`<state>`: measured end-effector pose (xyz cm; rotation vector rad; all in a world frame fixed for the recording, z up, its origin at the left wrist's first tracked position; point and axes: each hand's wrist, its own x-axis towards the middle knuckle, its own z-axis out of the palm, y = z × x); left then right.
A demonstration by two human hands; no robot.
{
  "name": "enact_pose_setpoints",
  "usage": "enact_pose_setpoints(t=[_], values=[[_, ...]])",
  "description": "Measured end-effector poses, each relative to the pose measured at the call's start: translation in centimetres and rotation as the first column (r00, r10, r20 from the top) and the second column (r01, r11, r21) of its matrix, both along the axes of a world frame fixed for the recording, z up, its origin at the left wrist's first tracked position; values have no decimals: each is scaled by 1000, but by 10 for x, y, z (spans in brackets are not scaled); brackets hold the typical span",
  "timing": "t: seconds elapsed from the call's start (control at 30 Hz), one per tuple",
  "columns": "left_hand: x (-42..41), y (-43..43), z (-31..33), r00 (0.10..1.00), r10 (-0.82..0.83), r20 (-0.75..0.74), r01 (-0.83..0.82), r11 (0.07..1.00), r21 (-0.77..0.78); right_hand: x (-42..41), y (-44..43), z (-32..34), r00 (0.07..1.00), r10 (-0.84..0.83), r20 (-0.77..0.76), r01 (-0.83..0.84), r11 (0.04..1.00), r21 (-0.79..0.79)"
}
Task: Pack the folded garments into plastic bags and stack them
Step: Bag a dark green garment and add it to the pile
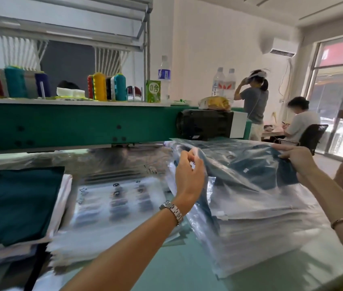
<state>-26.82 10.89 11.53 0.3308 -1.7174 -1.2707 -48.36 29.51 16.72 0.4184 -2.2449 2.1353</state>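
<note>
Busy garment workshop, with an embroidery machine and its thread cones parked behind a pale green table. A bagged teal garment is held on top of the stack of packed bags at the right. Its near-left edge is pinched by the left hand and its far corner is gripped by the right hand. Looks like the stacking step, so next it probably needs to be squared up and laid flat. Its long axis runs hand to hand, left-right across the table; which way the mouth points can't be told. Empty bags and unpacked folded garments are seen to the left.
</note>
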Motion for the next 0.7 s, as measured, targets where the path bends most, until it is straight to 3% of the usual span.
enact_pose_setpoints(t=[0.13,0.27,0.4,0.5,0.53,0.7], values=[[9,-2,-13,997,49,62,-50,999,10,-12,3,-13,991,-35,129,33,999,15],[16,1,-26,989,83,126,-77,996,-46,-23,3,-18,998,-32,62,14,962,274],[16,-3,-37,982,88,170,-77,995,-69,-15,2,-21,983,-22,-181,124,807,577],[20,-5,-41,981,78,180,-68,996,-60,-1,-3,-17,963,107,-248,137,598,790],[22,-5,-41,983,66,173,-59,997,-46,3,-6,-13,955,115,-274,174,531,830],[40,-19,-42,986,90,143,-90,996,-5,66,-39,14,912,176,-370,277,398,874]])
